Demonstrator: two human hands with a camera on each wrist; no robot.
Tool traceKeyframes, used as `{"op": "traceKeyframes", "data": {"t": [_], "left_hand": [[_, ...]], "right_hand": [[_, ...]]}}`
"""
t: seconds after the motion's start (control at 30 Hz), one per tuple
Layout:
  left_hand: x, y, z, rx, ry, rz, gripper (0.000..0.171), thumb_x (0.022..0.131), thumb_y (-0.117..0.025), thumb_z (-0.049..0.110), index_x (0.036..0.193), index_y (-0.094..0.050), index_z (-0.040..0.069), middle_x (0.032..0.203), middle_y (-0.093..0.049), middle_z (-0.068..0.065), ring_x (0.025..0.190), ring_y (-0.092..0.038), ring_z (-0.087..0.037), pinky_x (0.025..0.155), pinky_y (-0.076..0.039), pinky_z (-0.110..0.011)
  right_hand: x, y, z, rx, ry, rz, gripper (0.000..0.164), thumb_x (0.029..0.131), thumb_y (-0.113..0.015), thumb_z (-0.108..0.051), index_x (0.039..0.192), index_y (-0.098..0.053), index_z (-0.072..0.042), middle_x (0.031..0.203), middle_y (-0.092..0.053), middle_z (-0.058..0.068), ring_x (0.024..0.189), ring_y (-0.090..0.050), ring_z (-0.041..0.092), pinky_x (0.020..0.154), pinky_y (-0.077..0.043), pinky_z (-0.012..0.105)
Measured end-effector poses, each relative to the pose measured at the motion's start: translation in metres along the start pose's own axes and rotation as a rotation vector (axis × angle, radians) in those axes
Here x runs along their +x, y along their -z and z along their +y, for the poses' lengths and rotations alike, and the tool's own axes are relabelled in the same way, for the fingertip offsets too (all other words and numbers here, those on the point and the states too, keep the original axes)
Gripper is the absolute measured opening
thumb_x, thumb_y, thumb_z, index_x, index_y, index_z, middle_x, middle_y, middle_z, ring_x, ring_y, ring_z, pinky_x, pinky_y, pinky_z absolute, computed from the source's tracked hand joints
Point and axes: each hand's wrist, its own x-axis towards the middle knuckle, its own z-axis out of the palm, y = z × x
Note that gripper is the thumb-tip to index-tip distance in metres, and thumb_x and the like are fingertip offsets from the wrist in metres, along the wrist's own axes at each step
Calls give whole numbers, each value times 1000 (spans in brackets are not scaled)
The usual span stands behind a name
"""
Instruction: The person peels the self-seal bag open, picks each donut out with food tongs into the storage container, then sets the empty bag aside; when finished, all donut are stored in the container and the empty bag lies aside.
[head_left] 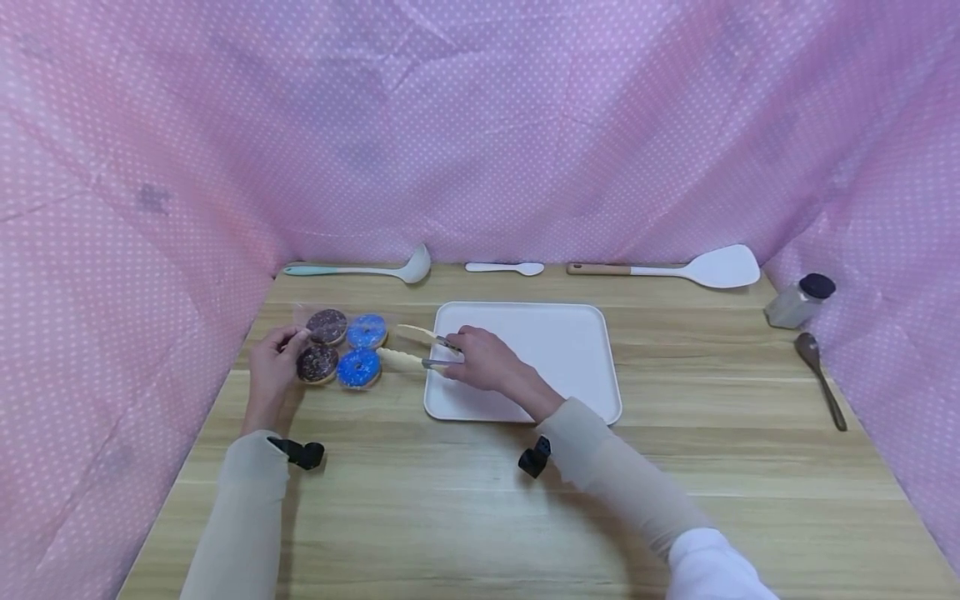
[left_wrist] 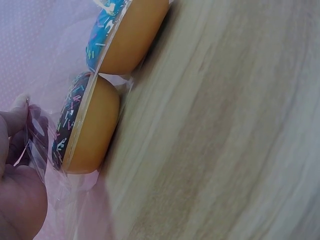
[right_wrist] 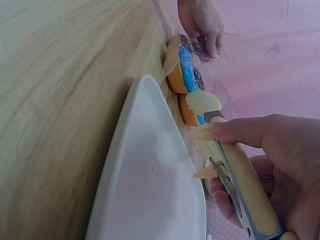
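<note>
Two-handed work at a wooden table (head_left: 420,517). Four ring doughnuts lie flat within a clear plastic bag (left_wrist: 59,190), arranged two by two: an upper dark-brown doughnut (head_left: 327,326) and a lower dark-brown doughnut (head_left: 318,364) on the left, an upper blue doughnut (head_left: 367,331) and a lower blue doughnut (head_left: 359,367) on the right. The left hand (head_left: 273,362) pinches the bag's left edge between thumb and fingers, just beside the brown pair. The right hand (head_left: 483,358) grips a pair of tongs (head_left: 400,358), its fingers curled round the handles; the cream tips stand apart and point at the blue pair. The lower tip lies at the edge of the lower blue doughnut; whether it touches cannot be told. Film covers the doughnuts, and whether the tips are inside it is likewise unclear.

To the right of the bag lies a white tray (head_left: 570,358), partly hidden by the right hand and forearm above it. Along the far edge, from left to right: a ladle (head_left: 415,265), a small white spoon (head_left: 528,269) and a white turner (head_left: 723,267). At far right, a dark-lidded jar (head_left: 791,307) leans over beside a dark spoon (head_left: 821,383). Pink dotted cloth (head_left: 480,133) hangs behind.
</note>
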Motion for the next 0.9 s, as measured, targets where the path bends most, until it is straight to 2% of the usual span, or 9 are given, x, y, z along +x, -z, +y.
{"op": "traceKeyframes", "data": {"t": [0.2, 0.37, 0.7, 0.9], "left_hand": [[-1, 0, 2, -10, -4, -4, 32, 95, -59, 27, 107, -67, -1, 94, -60, 10, 85, -54, 4, 76, -45, -7], [-2, 1, 4, -10, 25, -20, 33, 96, -58, 28, 110, -66, -1, 99, -61, 6, 87, -54, 4, 79, -46, -8], [-3, 0, 8, 2, 24, -17, 32, 96, -57, 26, 110, -66, -1, 98, -62, 6, 85, -54, 6, 77, -46, -7], [-3, -1, 10, 7, 44, -30, 34, 96, -56, 29, 111, -66, 0, 105, -62, -1, 88, -55, 5, 79, -47, -9]], "right_hand": [[6, -3, -2, -11, 11, 18, 45, 87, -69, -34, 122, -62, -6, 104, -63, 7, 85, -54, 17, 76, -49, 32], [11, -3, -2, -29, 3, 18, 48, 86, -69, -35, 124, -61, -8, 108, -62, 6, 90, -56, 17, 82, -50, 32], [22, -1, 2, -25, 3, -5, 55, 85, -71, -33, 132, -56, -8, 115, -60, 9, 98, -57, 21, 88, -49, 34], [28, 2, 6, -24, 3, -46, 58, 85, -72, -33, 134, -53, -9, 120, -59, 9, 101, -56, 20, 91, -48, 34]]}}
